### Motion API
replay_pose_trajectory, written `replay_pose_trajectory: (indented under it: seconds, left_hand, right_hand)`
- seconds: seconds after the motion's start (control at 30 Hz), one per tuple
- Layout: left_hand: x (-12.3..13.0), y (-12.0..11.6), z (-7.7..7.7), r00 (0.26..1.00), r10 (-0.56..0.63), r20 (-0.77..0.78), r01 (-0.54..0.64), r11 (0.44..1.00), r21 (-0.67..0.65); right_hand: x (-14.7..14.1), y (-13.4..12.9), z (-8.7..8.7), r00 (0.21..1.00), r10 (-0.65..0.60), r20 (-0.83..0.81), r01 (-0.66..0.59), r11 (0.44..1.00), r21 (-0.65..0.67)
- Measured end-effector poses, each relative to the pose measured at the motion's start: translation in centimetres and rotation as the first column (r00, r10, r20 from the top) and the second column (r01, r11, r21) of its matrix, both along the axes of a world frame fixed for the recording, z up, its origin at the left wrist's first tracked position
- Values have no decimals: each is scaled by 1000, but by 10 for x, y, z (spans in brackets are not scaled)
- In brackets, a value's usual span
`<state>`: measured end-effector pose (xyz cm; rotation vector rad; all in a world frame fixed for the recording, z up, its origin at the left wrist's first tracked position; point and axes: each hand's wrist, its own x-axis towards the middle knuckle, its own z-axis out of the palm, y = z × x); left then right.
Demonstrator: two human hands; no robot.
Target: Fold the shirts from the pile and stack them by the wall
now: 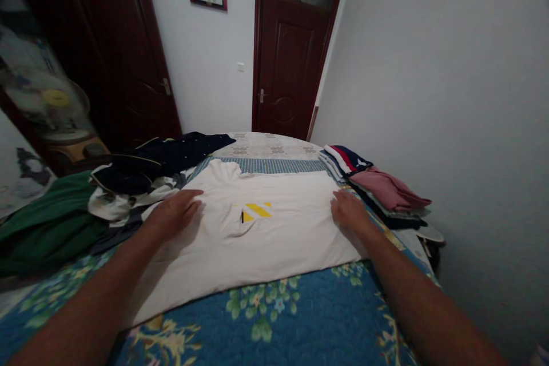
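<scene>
A white T-shirt (291,240) with a yellow striped print lies spread sideways across the bed, its surface lightly wrinkled around the print. At its left part, my left hand (175,216) is closed with the fingertips on the cloth. Over by the right end, my right hand (350,213) has its fingers curled in on the shirt's fabric. Both hands rest low against the shirt, and the undersides of the fingers are hidden.
Dark clothes (171,154) and a green garment (51,229) lie heaped on the left. A folded stack with a pink garment (394,189) stands at the right, beside the wall. Under the shirt is a blue floral bedcover (300,320). Beyond the bed is a closed door (294,57).
</scene>
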<state>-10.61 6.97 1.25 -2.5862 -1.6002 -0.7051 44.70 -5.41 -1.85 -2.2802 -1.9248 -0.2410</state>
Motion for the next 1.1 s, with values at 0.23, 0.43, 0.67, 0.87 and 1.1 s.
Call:
replay_pose_trajectory:
  seconds: [0.23,0.43,0.67,0.87,1.1]
  left_hand:
    - [24,-9,-42,975,-116,-190,108,993,-54]
    - [14,1,-61,986,-48,-158,54,998,34]
    - [15,-2,-62,984,18,-177,-12,999,38]
    - [21,-9,-52,989,69,-133,-71,997,-10]
    - [17,-14,-34,985,136,-106,-129,989,67]
  right_hand:
    - [-87,64,10,939,314,-142,-327,942,-76]
    - [-79,104,1,949,272,-156,-294,945,-141]
    - [-25,135,-3,992,30,-120,-40,996,-83]
    - [13,161,-13,988,-102,-116,111,990,81]
    - [31,176,-23,956,-185,-228,225,960,166]
